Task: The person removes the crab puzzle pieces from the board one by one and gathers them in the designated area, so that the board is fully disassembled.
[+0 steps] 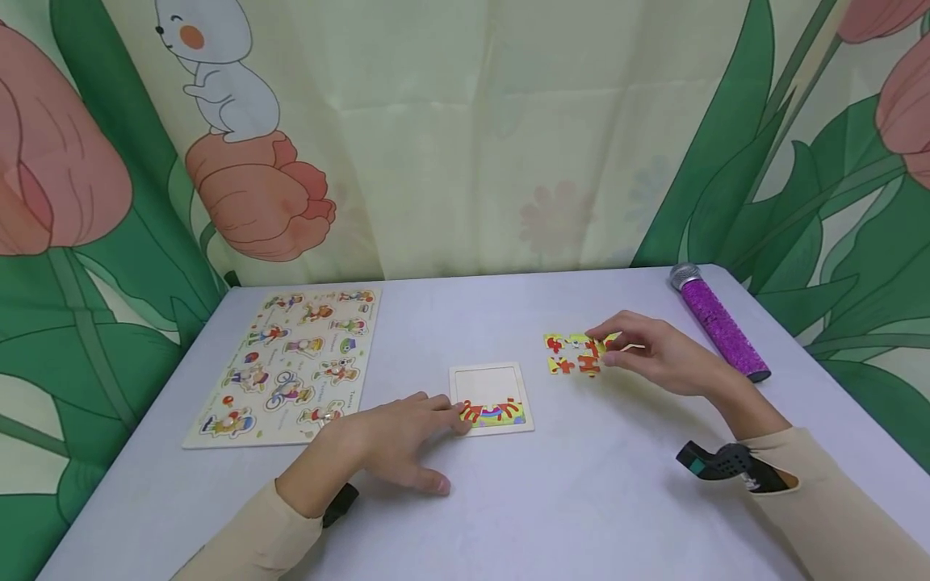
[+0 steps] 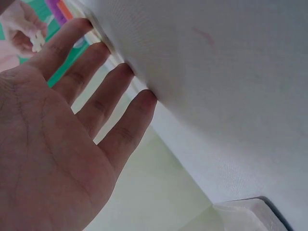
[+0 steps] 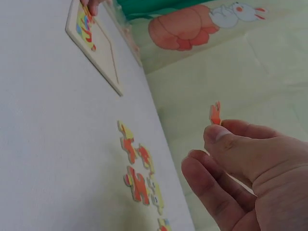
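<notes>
The right hand point(image 1: 657, 353) pinches a puzzle piece point(image 3: 215, 114) (left hand point(image 1: 400, 440) relaxed at the tray point(image 1: 494, 383)), apparently mid-assembly, with careful alignment needed next.

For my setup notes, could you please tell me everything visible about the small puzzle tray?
The small puzzle tray is squarish and pale, apparently wooden, with a raised rim. Fitted pieces in red, green and rainbow colours fill its near part; the rest is bare. It lies flat on the white table, between the picture board and the loose pieces. The left hand touches its near left side.
</notes>
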### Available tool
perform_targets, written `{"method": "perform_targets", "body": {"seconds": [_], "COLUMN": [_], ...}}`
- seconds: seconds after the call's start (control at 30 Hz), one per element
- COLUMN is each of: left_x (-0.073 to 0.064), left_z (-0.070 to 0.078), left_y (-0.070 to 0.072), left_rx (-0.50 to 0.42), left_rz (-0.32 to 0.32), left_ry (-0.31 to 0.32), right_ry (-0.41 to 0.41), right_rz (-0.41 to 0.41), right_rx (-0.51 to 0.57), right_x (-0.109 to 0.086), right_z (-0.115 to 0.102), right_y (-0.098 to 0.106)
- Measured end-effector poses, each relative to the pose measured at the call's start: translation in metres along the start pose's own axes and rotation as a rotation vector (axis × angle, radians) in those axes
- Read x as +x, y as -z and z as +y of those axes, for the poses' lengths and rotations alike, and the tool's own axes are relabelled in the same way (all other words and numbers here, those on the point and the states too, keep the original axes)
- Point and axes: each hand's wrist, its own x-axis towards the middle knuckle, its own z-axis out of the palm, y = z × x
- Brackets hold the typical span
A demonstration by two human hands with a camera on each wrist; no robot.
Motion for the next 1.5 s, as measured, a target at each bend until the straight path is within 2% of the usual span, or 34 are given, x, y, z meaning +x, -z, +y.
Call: {"method": "perform_targets", "body": {"seconds": [0.17,0.4,0.63,1.03,1.13,1.3,1.5], "left_x": [0.001,0.002,0.002,0.007,0.012,0.022,0.034], "left_z": [0.0,-0.001,-0.001,-0.006,-0.007,-0.013,-0.021], "left_y": [-0.001,0.002,0.002,0.005,0.009,0.014,0.019], "left_rx": [-0.015,-0.016,-0.031,-0.074,-0.062,-0.016,0.029], "left_rz": [-0.006,-0.011,-0.002,0.058,0.081,0.127,0.117], "left_ry": [-0.009,-0.009,-0.012,-0.018,0.0,0.065,0.088], "right_ry": [-0.055,-0.027,-0.075,-0.139,-0.146,-0.167,-0.186], "right_rz": [-0.008,-0.004,-0.022,-0.057,-0.063,-0.065,-0.069], "right_rx": [0.01,0.029,0.015,-0.071,-0.084,-0.116,-0.125], "right_x": [-0.007,-0.009,-0.009,-0.012,-0.012,-0.013,-0.015], "right_z": [0.01,0.02,0.031,0.036,0.036,0.036,0.038], "right_y": [0.001,0.003,0.003,0.003,0.004,0.004,0.003]}}
